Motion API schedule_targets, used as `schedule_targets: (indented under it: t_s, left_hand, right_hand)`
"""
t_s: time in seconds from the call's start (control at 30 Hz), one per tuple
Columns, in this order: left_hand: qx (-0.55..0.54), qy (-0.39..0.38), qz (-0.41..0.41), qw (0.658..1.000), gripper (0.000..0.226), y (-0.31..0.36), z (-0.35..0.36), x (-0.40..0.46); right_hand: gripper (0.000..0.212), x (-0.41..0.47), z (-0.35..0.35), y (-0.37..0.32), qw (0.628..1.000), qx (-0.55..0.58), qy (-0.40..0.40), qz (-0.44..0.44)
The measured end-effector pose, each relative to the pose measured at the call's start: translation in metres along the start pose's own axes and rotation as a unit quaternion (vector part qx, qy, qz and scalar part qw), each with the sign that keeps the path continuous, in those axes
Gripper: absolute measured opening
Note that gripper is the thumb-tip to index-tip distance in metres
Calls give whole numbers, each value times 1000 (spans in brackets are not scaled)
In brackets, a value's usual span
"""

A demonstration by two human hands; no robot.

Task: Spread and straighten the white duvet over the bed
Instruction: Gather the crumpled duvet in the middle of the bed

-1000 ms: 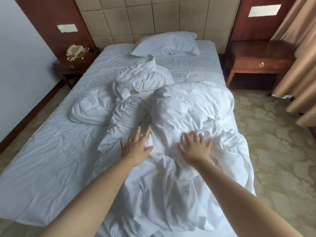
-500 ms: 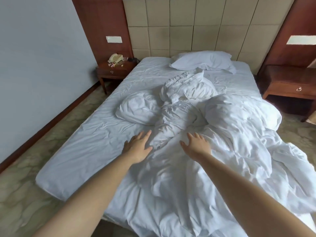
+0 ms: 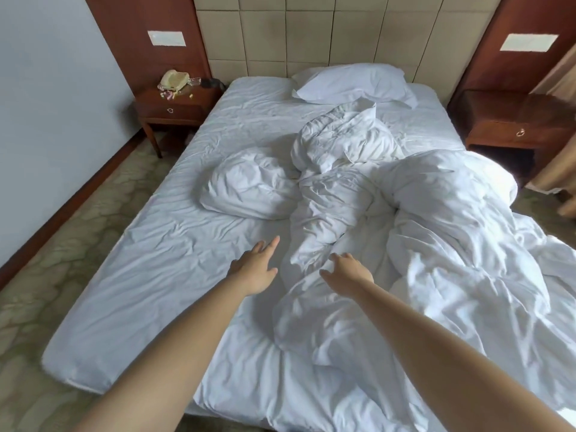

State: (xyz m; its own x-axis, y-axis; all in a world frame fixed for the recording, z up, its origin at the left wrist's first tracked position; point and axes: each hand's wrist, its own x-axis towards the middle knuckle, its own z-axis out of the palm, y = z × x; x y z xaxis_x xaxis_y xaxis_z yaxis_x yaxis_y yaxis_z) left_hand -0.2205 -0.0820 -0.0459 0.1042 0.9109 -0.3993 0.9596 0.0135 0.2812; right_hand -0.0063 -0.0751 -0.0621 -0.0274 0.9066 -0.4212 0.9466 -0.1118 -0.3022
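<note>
The white duvet (image 3: 420, 244) is a crumpled heap across the middle and right half of the bed (image 3: 131, 275), bunched into a few lumps, and its right side spills past the mattress edge and runs out of frame, so how far it hangs is anyone's guess. The left half of the mattress is just bare wrinkled sheet. The person's right hand (image 3: 346, 271) sits palm down on a fold at the heap's near edge, fingers loosely curled onto the fabric; whether they're actually pinching it can't be made out. The left hand (image 3: 254, 269) is flat and spread with nothing in it, over the sheet just beside the duvet. A pillow (image 3: 352, 84) lies at the headboard. On the left nightstand (image 3: 174, 110) there's a beige phone (image 3: 174, 80) plus small bits too blurry to identify.
</note>
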Motion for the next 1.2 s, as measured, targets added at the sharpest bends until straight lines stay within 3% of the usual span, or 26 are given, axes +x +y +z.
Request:
schedule_targets:
  t_s: [0.17, 0.3, 0.47, 0.53, 0.6, 0.67, 0.8, 1.0, 1.1, 1.17, 1.2]
  left_hand:
    - [-8, -34, -5, 999, 72, -6, -8, 73]
    - [-22, -44, 2, 999, 72, -15, -12, 134]
    - [-45, -56, 17, 997, 73, -30, -1, 185]
    - [-45, -54, 27, 997, 74, -42, 0, 201]
    - [-49, -54, 30, 997, 74, -57, -3, 213]
    - [-61, -50, 35, 996, 72, -73, -11, 221]
    - [-140, -27, 29, 989, 69, -107, -41, 221]
    - [-149, 35, 13, 988, 73, -164, -126, 220]
    - [-158, 58, 4, 986, 77, -194, -169, 215]
    - [-147, 36, -2, 989, 78, -221, -184, 208]
    - [-136, 22, -12, 990, 78, -234, -188, 206]
  right_hand:
    - [53, 88, -6, -4, 992, 111, -10, 58]
    - [70, 148, 4, -9, 965, 230, 6, 124]
    - [94, 204, 18, -7, 874, 416, 55, 245]
    - [88, 222, 17, -7, 849, 434, 96, 285]
    - [62, 237, 13, -15, 834, 438, 147, 301]
    - [40, 248, 8, -36, 833, 449, 167, 276]
    - [26, 236, -16, -93, 821, 521, 148, 182]
    - [25, 167, -92, -214, 833, 534, 131, -62]
    - [29, 142, -81, -270, 865, 472, 70, -155]
    - [20, 132, -42, -289, 911, 380, -14, -162]
    - [27, 129, -16, -292, 934, 322, -59, -147]
